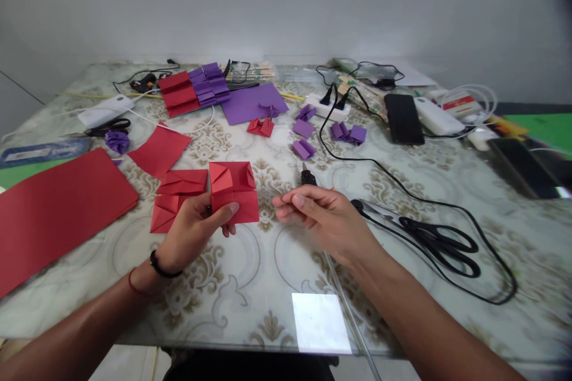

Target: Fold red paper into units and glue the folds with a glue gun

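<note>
My left hand grips a folded red paper piece, its thumb pressing on the lower flap. The paper shows creased triangular corners and a line across its middle. Beside and partly behind that hand lie more folded red pieces on the table. To the right, my right hand hovers apart from the paper, fingers stretched out and nothing visible in them. Just beyond its knuckles, the black tool with a metal tip, which looks like a hot glue gun, is mostly hidden.
Large black scissors and a looping black cable lie on the right. Red sheets occupy the left. Farther back are small purple folded pieces, a purple sheet, a white power strip and a dark phone.
</note>
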{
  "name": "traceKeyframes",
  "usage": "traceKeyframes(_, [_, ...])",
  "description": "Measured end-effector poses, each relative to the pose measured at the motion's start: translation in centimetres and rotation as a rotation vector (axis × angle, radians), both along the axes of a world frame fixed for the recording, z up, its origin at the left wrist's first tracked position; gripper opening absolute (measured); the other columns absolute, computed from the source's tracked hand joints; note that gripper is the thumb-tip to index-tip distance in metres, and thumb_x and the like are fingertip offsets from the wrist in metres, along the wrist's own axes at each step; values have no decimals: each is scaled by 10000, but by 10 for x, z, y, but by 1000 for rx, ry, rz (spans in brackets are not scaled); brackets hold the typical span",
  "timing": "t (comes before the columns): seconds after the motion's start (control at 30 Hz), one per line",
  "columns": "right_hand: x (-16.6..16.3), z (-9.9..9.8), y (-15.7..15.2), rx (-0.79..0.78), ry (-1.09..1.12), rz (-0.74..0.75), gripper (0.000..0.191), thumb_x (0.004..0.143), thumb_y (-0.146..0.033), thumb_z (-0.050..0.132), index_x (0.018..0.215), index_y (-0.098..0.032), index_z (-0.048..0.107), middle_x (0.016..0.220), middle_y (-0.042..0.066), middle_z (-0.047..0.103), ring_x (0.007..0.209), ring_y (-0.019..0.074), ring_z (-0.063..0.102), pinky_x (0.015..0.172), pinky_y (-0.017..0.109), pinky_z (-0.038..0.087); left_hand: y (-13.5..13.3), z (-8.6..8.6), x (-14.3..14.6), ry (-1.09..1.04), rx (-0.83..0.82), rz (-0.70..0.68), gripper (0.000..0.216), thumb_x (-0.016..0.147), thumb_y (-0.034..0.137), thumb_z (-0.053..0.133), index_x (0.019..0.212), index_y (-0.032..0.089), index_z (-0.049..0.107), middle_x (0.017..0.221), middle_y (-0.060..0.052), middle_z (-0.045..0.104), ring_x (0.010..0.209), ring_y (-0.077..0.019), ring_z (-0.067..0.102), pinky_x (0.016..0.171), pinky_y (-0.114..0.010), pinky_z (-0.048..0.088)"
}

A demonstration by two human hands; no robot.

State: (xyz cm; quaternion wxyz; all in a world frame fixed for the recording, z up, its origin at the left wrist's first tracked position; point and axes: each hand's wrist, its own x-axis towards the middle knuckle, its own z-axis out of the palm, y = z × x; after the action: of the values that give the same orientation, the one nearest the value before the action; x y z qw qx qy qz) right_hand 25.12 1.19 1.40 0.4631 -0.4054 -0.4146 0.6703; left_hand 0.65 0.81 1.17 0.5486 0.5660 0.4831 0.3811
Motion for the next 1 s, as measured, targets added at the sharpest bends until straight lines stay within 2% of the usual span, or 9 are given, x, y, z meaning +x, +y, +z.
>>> traceKeyframes(0.13, [-1, 1, 0, -19, 30, -11, 286, 714, -453, 956, 874, -243, 846, 956, 63, 850, 836, 207, 814, 881, 400, 676, -1, 3, 1, 17, 9, 8, 343, 944, 391, 693, 688, 164, 679, 633, -23, 692, 601, -132, 599, 630, -256, 477])
traceKeyframes(0.27, [1, -3, -1, -44, -17, -46, 295, 630, -428, 998, 797, -239, 844, 847, 49, 844, 723, 207, 805, 783, 390, 690, 0, 5, 1, 16, 19, 21, 339, 930, 389, 698, 675, 166, 678, 615, -22, 686, 584, -129, 593, 603, -247, 471])
traceKeyframes(0.43, [4, -7, -2, -25, -104, -28, 320, 650, -404, 985, 890, -243, 848, 790, 39, 830, 717, 202, 792, 738, 371, 673, 1, 6, 0, 49, 28, 31, 341, 919, 410, 704, 681, 167, 683, 614, -26, 690, 566, -129, 581, 575, -246, 462])
traceKeyframes(0.53, [3, -6, -1, -7, -127, -43, 315, 652, -427, 974, 843, -223, 828, 706, 27, 795, 653, 185, 759, 676, 340, 650, 1, 6, -1, 58, 27, 35, 341, 917, 419, 708, 688, 167, 688, 621, -26, 692, 577, -130, 586, 584, -245, 466])
traceKeyframes(0.67, [1, -3, 0, 29, -159, -105, 332, 727, -487, 910, 768, -195, 757, 655, 14, 749, 522, 139, 663, 539, 284, 568, 0, 3, -1, 30, 11, 4, 335, 928, 412, 712, 700, 167, 688, 640, -24, 693, 601, -134, 593, 615, -255, 473])
traceKeyframes(0.8, [1, 2, -2, 113, -296, -142, 366, 845, -523, 804, 747, -196, 671, 573, -23, 673, 425, 105, 546, 451, 252, 455, -1, 0, -2, -9, -6, -30, 339, 936, 408, 722, 695, 170, 702, 664, -28, 702, 642, -145, 606, 657, -272, 475])
traceKeyframes(0.9, [1, 4, -4, 193, -413, -127, 369, 929, -513, 707, 728, -207, 661, 535, -25, 648, 470, 123, 566, 508, 265, 487, -2, 0, -2, -32, -4, -28, 340, 928, 396, 737, 673, 173, 709, 661, -27, 700, 654, -147, 604, 669, -274, 474])
traceKeyframes(1.0, [0, 1, -4, 260, -467, -76, 281, 933, -444, 711, 783, -208, 739, 707, 24, 767, 673, 165, 708, 694, 303, 588, -2, 0, -2, -46, -7, -28, 336, 920, 386, 746, 661, 174, 718, 657, -27, 703, 650, -145, 603, 662, -270, 474])
